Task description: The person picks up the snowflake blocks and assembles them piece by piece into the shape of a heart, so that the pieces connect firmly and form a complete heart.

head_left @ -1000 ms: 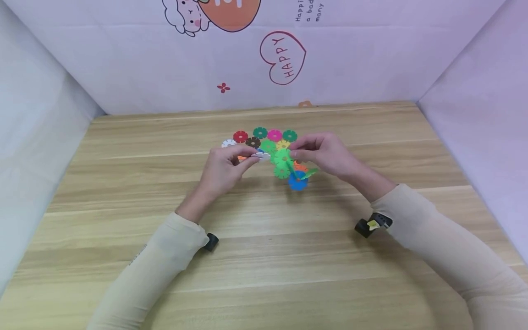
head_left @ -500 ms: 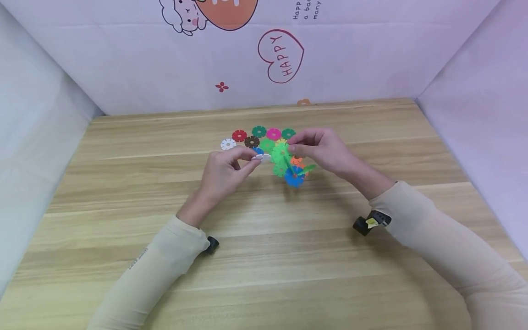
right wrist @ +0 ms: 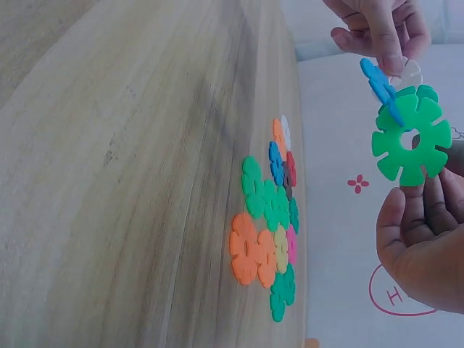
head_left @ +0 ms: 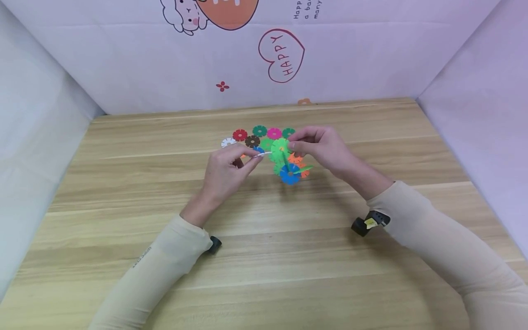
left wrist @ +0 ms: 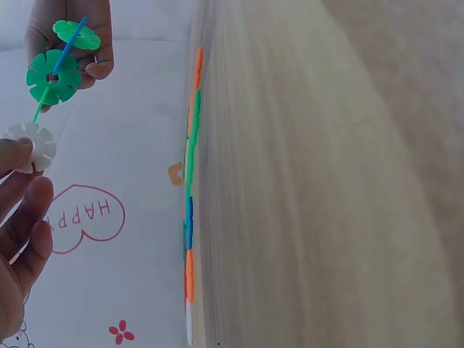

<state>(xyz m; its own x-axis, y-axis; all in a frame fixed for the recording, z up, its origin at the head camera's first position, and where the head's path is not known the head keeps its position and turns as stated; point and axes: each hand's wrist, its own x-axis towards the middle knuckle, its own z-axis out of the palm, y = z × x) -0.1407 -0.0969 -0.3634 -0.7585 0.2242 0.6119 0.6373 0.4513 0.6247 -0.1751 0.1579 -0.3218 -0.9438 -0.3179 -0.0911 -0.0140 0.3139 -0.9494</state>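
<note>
Pinching white disc (left wrist: 43,145) in left fingers (left wrist: 32,206) | gripping joined green-and-blue discs (right wrist: 431,148) in right fingers (head_left: 305,146), near white disc | with loose discs (right wrist: 274,199) on desk (head_left: 268,256) beyond both

Above the wooden table (head_left: 264,275): three green notched plastic discs (right wrist: 428,119), one blue disc (head_left: 288,178), one white disc (left wrist: 42,145). On it: three orange discs (right wrist: 239,254), one red disc (head_left: 237,134).

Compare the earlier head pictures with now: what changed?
In the head view, the linked green and blue notched plastic discs in the right hand moved left and slightly up; the white notched plastic disc in the left hand tilted nearly edge-on. Both grips and the multicoloured discs on the wooden table stayed.
</note>
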